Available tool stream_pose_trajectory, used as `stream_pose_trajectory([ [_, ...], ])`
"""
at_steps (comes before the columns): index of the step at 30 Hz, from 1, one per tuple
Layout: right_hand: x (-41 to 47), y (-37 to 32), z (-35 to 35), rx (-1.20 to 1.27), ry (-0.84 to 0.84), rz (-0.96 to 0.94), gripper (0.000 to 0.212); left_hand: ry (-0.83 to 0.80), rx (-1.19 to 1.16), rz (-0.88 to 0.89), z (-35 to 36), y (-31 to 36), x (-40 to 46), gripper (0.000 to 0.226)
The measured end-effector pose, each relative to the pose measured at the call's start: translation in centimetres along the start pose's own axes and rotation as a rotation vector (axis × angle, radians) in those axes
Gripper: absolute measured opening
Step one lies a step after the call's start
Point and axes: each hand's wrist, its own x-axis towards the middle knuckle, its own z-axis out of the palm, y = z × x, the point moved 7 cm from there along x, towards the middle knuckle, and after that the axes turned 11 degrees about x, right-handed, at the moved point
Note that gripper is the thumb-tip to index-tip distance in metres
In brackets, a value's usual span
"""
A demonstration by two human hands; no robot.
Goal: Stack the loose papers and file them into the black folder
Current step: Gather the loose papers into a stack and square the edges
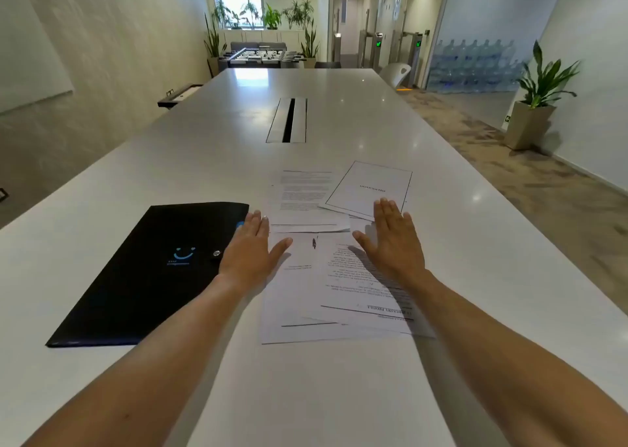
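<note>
While nothing is yet stacked, progress: barely begun.
Papers: loose white printed sheets (326, 242) are scattered at frame centre.
Folder: flat black snap-button folder (153, 270) is seen closed, centre-left.
Hands: left hand (249, 253) and right hand (394, 242) are held flat, apart, gripping nothing.

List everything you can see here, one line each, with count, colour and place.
table: one, white, fills the foreground
black folder: one, black with a blue logo, closed, on the table's left
loose papers: several, white, printed, overlapping right of the folder
cable hatch: one, silver, mid-table
potted plant: one, green, floor at right
plants: several, green, by the far window
foosball table: one, dark, beyond the table
water bottles: many, blue, behind glass
left hand: open, at the folder's edge
right hand: open, over the papers
</note>
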Motion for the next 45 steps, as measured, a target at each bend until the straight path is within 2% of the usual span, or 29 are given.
stream_pose_trajectory([
  [5,-1.0,0.7,1.9,-0.016,-0.117,0.043,0.096,-0.088,-0.066,-0.005,2.2,0.6,-1.3,0.091],
  [9,-0.2,-0.7,1.2,0.063,-0.089,0.012,0.093,-0.015,-0.107,-0.069,1.5,0.6,-0.6,0.075],
  [13,1.3,-2.4,0.9,0.101,-0.044,0.045,0.064,0.013,-0.210,-0.267,0.4,0.1,1.3,0.056],
  [16,2.7,-3.4,1.2,0.128,-0.033,0.089,0.046,-0.069,-0.265,-0.415,0.2,-0.6,3.0,0.042],
  [21,4.3,-3.0,1.5,0.314,-0.048,0.284,0.021,-0.183,-0.282,-0.530,0.7,-1.6,5.1,0.035],
  [32,6.4,-3.4,1.2,0.441,-0.047,0.530,0.024,-0.215,-0.245,-0.531,1.0,-0.6,7.4,0.044],
  [39,6.3,-1.8,1.8,0.615,0.004,0.709,0.030,-0.270,-0.372,-0.560,1.4,-0.7,7.7,0.041],
  [45,6.3,-1.9,2.3,0.635,0.038,0.713,0.024,-0.348,-0.446,-0.628,2.0,-1.2,7.4,0.039],
])
